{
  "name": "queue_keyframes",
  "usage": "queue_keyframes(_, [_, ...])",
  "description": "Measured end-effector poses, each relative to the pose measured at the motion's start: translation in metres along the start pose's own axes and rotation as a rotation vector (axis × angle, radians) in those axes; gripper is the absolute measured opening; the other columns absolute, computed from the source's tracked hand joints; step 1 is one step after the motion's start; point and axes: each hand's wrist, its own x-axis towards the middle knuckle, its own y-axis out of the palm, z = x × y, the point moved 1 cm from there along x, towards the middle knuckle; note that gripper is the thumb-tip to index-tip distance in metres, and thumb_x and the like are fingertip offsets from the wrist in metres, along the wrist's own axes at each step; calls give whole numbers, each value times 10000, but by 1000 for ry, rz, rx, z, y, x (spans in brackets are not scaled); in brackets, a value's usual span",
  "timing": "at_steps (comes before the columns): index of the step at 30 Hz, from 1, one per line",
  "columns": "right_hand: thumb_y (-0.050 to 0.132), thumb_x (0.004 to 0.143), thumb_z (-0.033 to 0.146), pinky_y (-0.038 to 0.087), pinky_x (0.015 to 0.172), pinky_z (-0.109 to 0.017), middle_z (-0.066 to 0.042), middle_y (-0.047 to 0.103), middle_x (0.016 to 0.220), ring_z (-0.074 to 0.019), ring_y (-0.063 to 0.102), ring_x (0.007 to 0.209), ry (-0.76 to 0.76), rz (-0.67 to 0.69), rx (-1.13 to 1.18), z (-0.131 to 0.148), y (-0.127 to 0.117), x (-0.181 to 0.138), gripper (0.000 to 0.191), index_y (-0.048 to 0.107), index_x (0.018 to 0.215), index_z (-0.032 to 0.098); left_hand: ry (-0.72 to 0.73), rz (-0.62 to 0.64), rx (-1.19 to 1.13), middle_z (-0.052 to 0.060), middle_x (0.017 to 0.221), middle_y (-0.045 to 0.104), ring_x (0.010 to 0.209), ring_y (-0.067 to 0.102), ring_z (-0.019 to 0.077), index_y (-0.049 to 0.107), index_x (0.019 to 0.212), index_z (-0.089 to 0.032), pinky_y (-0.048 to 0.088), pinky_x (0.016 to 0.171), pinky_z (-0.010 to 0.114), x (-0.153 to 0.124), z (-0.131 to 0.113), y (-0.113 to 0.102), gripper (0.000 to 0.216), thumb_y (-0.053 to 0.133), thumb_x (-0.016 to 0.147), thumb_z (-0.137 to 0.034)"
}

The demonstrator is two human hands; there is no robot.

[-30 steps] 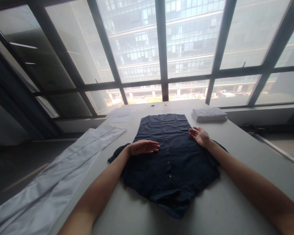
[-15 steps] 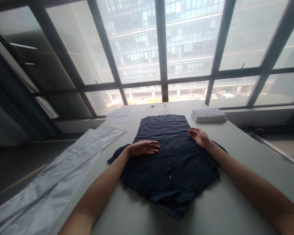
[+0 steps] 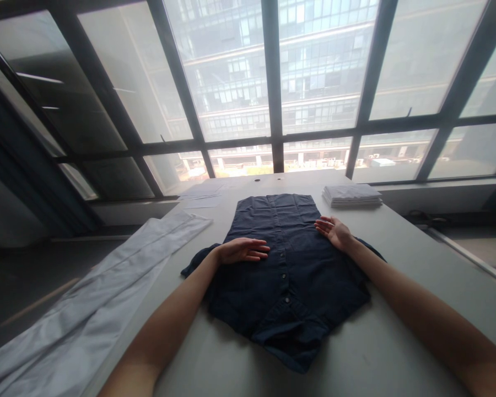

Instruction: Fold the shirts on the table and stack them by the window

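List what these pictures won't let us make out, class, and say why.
All in the head view:
- Parts of the dark shirt: hidden behind the forearms.
- Whether the left hand presses the shirt: its underside is hidden by the hand itself.
- The near end of the long white cloth: cut off by the picture's edge.
- Any writing on the pale sheets: too small and faint.

Your left forearm (image 3: 173,317) and right forearm (image 3: 417,306) are bare right up to the picture's edges, each smooth, broad toward the elbow and tapering to a narrow wrist, while your left hand (image 3: 243,250) and right hand (image 3: 335,232) are ungloved, with slender fingers.
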Motion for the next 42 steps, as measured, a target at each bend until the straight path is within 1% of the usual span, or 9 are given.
queue_keyframes(3, [345, 1071, 283, 667, 645, -329, -92, 741, 833, -212, 753, 800, -2, 0, -6, 0, 0, 0, 304, 632, 1053, 186, 3, 27, 11, 189, 1284, 682, 1199, 633, 365, 720, 1207, -137, 461, 1016, 446, 2, 2, -4, 330, 626, 902, -219])
queue_keyframes(6, [337, 1074, 282, 665, 658, -326, -89, 742, 825, -209, 752, 804, -5, 3, -19, 0, 0, 0, 317, 637, 1037, 188, 12, 67, 33, 175, 1328, 668, 1233, 617, 365, 706, 1253, -156, 453, 1038, 447, 6, 4, -10, 359, 633, 914, -245])
queue_keyframes(12, [326, 1080, 273, 655, 705, -307, -100, 751, 825, -199, 751, 796, -15, 8, -45, -1, -1, 2, 345, 644, 990, 175, 9, 147, 72, 188, 1441, 588, 1283, 589, 366, 617, 1390, -135, 427, 1078, 453, 15, 10, -25, 509, 671, 918, -317])
queue_keyframes(17, [315, 1084, 276, 654, 707, -309, -94, 757, 820, -196, 751, 797, -16, 14, -56, -1, -2, 3, 365, 648, 960, 189, 21, 173, 95, 186, 1474, 561, 1322, 555, 377, 587, 1430, -145, 409, 1100, 460, 16, 11, -28, 567, 681, 921, -376])
queue_keyframes(23, [319, 1082, 274, 655, 699, -319, -94, 753, 811, -200, 751, 792, -21, 15, -51, -1, -2, 3, 362, 651, 964, 192, 27, 181, 106, 186, 1466, 566, 1327, 555, 379, 588, 1434, -150, 418, 1094, 462, 16, 11, -28, 558, 663, 928, -376])
queue_keyframes(29, [323, 1081, 272, 651, 713, -304, -116, 752, 829, -199, 751, 780, -19, 5, -49, -1, -1, 2, 361, 649, 968, 164, 28, 181, 91, 191, 1472, 560, 1323, 555, 383, 593, 1423, -147, 411, 1095, 461, 15, 11, -28, 568, 690, 914, -378])
queue_keyframes(37, [319, 1081, 273, 652, 704, -307, -100, 749, 813, -197, 748, 787, -16, 10, -53, 0, 0, 1, 363, 652, 970, 178, 27, 181, 93, 180, 1469, 569, 1312, 566, 376, 595, 1425, -152, 411, 1099, 461, 16, 11, -28, 550, 678, 924, -363])
queue_keyframes(42, [312, 1085, 273, 649, 699, -298, -93, 749, 803, -189, 745, 770, -13, 14, -58, 0, 1, -1, 375, 652, 955, 182, 26, 157, 112, 174, 1446, 592, 1321, 560, 379, 608, 1419, -164, 417, 1098, 463, 15, 11, -27, 547, 671, 918, -376])
